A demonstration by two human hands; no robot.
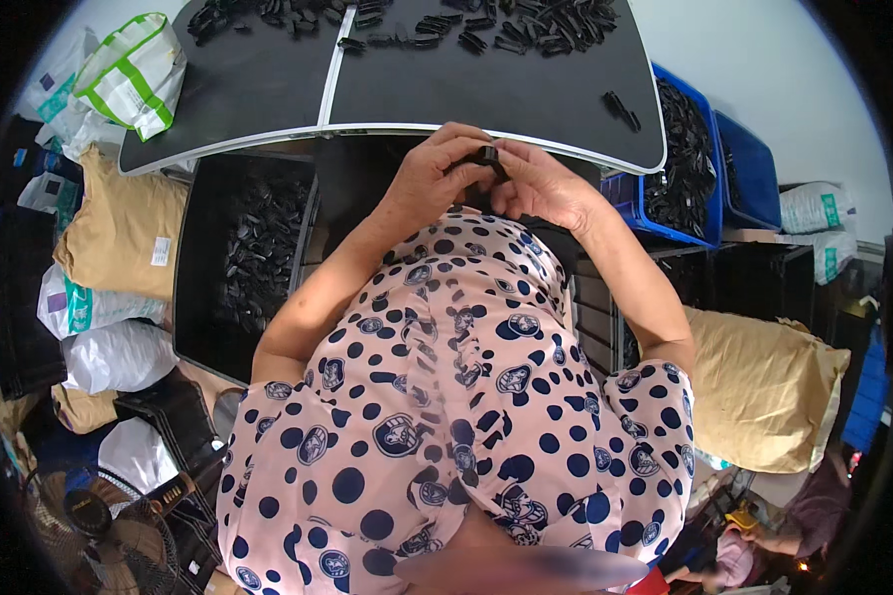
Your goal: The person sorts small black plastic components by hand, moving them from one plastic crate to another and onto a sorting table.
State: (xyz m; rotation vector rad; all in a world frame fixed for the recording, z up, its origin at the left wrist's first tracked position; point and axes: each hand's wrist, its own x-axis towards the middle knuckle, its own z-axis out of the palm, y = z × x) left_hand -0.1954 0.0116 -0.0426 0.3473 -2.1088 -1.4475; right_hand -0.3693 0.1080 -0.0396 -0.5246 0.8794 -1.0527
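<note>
Just in front of the table's near edge, my two hands meet over a small black plastic part (488, 156). My left hand (433, 176) pinches it between thumb and fingers from one side. From the other side my right hand (544, 188) grips it, with its fingers curled in. Much of the part is hidden behind the fingers, so its exact kind cannot be made out. On the black tabletop (427, 94), many similar black pieces (556, 25) lie loose along the far side. One more black piece (620, 111) lies apart near the right corner.
A black crate (186, 253) of black pieces stands at left, a blue crate (706, 159) of them at right. A green-and-white bag (134, 84) sits on the table's left corner. Brown sacks (119, 223) flank me; a fan (89, 521) stands lower left.
</note>
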